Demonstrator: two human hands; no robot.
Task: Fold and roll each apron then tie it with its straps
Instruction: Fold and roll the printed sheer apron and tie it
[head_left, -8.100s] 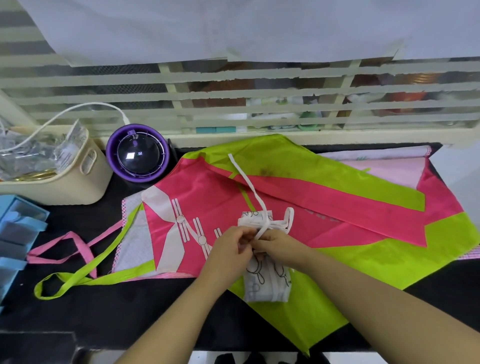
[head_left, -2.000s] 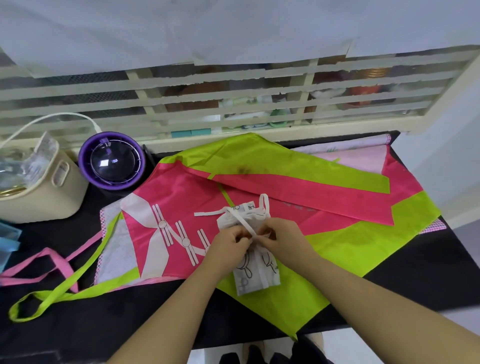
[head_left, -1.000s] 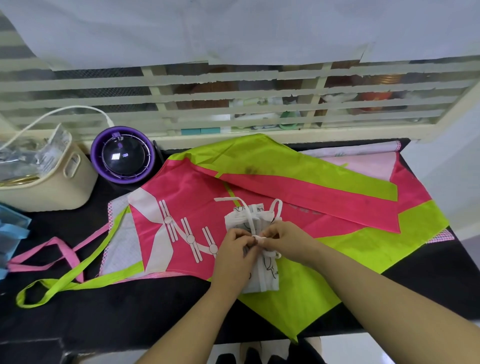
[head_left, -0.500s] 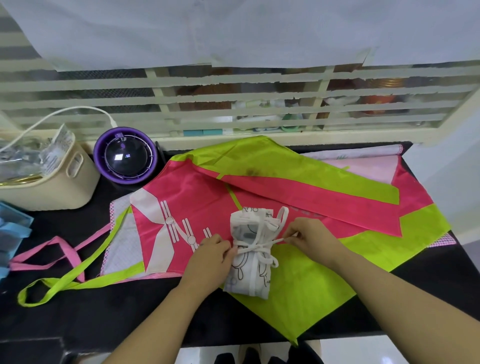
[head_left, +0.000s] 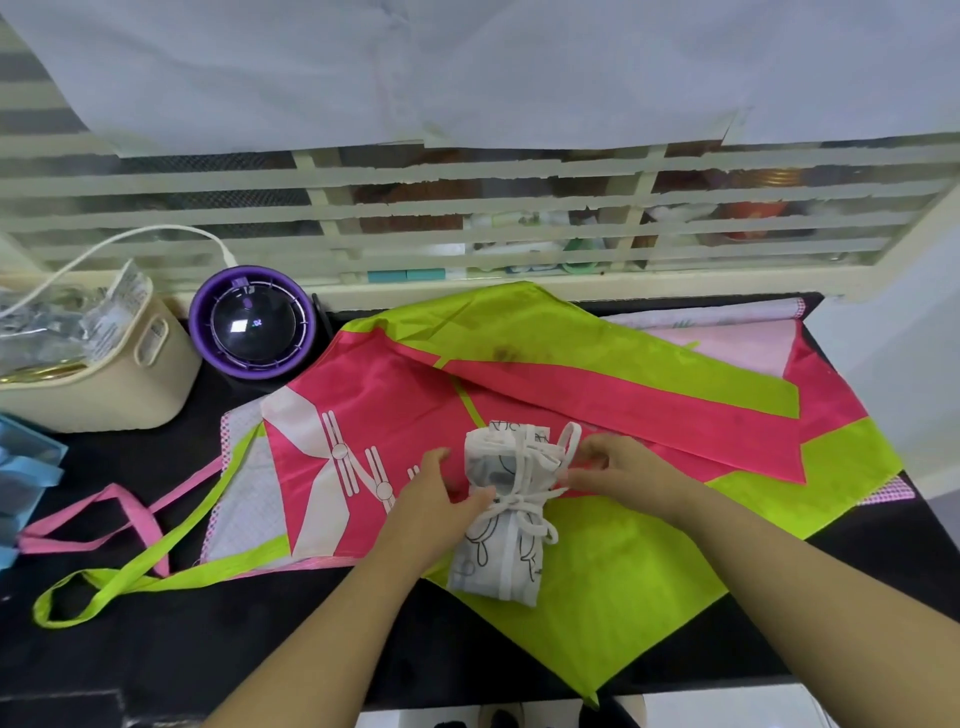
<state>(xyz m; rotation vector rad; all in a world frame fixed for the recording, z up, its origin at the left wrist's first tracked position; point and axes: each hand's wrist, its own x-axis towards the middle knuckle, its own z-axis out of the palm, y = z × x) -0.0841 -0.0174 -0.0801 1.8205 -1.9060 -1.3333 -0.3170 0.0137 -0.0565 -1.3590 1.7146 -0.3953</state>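
Observation:
A white apron (head_left: 498, 540) with black line drawings lies rolled into a short bundle on top of a spread pink and lime-green apron (head_left: 623, 405). Its white strap (head_left: 519, 501) is wound round the middle and knotted, and a loop (head_left: 570, 439) sticks up at the far right. My left hand (head_left: 434, 501) lies against the bundle's left side, thumb touching it beside the knot and fingers relaxed. My right hand (head_left: 621, 467) is at the bundle's right side, its curled fingertips pinching the strap just below the loop.
The black table (head_left: 208, 649) also holds a beige basket (head_left: 109, 384), a round purple device (head_left: 253, 325) and blue items (head_left: 26, 467) at the left. A green strap loop (head_left: 150, 564) and a pink strap (head_left: 98, 501) trail left. A pale pink apron (head_left: 727, 345) lies underneath, far right.
The knot has been pulled tight on the bundle. My right hand moved back in from its outward pull to the bundle's side. My left hand let the strap end go.

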